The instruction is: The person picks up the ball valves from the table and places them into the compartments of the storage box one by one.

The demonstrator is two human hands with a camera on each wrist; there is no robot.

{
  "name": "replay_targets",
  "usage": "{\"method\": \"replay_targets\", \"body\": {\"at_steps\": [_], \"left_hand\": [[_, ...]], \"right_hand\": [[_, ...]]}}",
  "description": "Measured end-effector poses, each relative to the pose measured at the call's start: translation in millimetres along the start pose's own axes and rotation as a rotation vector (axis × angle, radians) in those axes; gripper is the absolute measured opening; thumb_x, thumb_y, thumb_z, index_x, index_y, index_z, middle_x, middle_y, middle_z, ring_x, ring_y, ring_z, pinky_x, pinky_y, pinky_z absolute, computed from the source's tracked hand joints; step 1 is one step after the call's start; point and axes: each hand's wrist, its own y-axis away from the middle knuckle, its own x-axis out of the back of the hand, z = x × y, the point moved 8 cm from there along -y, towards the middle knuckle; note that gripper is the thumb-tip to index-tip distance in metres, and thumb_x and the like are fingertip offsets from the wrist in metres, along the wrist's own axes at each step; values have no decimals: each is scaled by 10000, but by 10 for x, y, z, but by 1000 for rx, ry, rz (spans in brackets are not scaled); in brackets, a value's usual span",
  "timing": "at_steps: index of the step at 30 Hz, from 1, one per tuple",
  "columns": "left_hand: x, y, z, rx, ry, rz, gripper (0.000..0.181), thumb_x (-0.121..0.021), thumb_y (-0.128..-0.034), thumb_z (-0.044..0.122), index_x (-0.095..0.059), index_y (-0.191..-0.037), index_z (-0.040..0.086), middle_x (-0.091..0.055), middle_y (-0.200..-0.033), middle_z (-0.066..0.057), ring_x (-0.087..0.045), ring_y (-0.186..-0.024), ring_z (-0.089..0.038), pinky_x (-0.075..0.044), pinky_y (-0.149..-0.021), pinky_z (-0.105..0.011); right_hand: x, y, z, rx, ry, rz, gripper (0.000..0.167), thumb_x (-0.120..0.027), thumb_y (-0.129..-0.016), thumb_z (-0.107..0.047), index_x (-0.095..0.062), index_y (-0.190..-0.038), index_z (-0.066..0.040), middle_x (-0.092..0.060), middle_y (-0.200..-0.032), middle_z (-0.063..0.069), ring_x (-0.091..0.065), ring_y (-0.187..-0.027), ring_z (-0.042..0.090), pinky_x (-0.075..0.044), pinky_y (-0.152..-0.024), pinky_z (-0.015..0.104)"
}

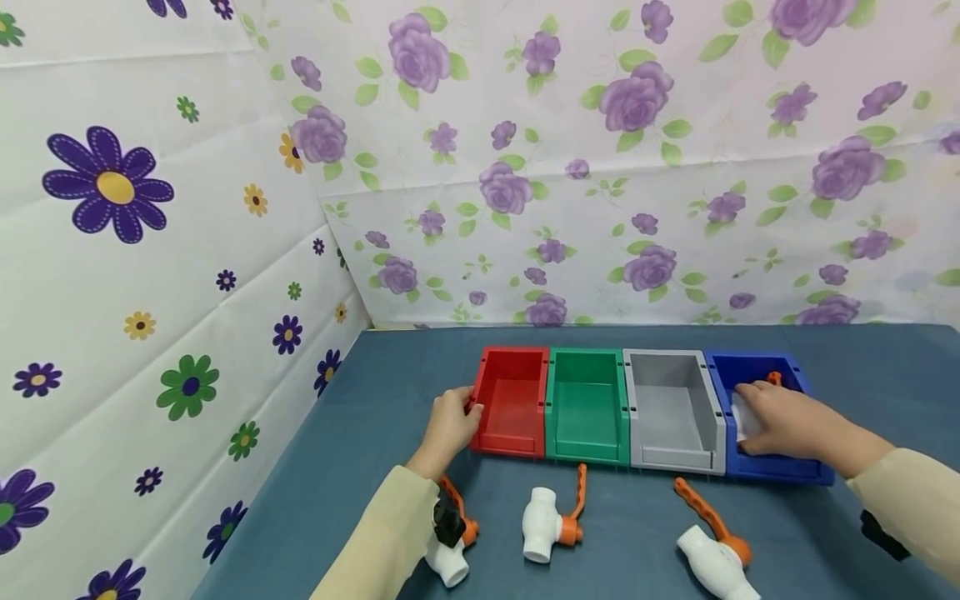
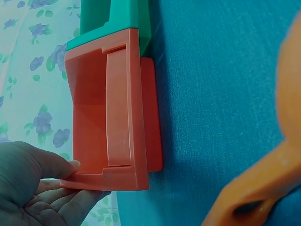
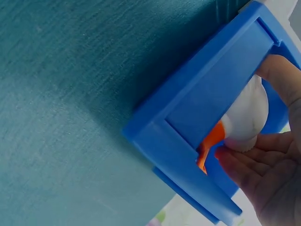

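Note:
At the left end of the bin row my left hand point(image 1: 450, 427) pinches the side wall of the red bin point(image 1: 513, 446). In the left wrist view the thumb lies over the rim and the fingers point(image 2: 77, 205) are outside it. My right hand point(image 1: 795, 423) reaches into the blue bin point(image 1: 780, 472) at the right end. There it grips a white ball valve point(image 3: 249, 113) with an orange lever handle, thumb and fingers on either side of the white body. In the head view the hand hides much of this valve.
Between the end bins stand a green bin point(image 1: 587, 452) and a grey bin point(image 1: 675, 458). On the table point(image 1: 330, 492) before the row lie three more white valves with orange handles: one point(image 1: 448, 560) partly behind my left forearm, one point(image 1: 542, 525) central, one point(image 1: 716, 562) further right.

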Motion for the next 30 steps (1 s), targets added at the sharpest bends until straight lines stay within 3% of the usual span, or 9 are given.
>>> {"method": "replay_targets", "body": {"at_steps": [16, 30], "left_hand": [[6, 2, -27, 30, 15, -19, 347, -593, -915, 49, -578, -1234, -87, -681, -1050, -206, -640, -734, -198, -585, -686, -348], [5, 4, 14, 3, -2, -2, 331, -591, -912, 35, -584, -1210, -110, -677, -1044, -225, -654, -777, -232, -583, -683, -354]], "right_hand": [[-33, -30, -44, -8, -7, -15, 803, -828, -663, -289, -495, -1198, 209, -540, -1170, 391, -542, -1053, 515, -470, -845, 603], [-67, -54, -2, -33, -65, -84, 831, -809, -672, -272, -449, -1231, 227, -504, -1206, 411, -514, -1085, 531, -445, -873, 622]]}}
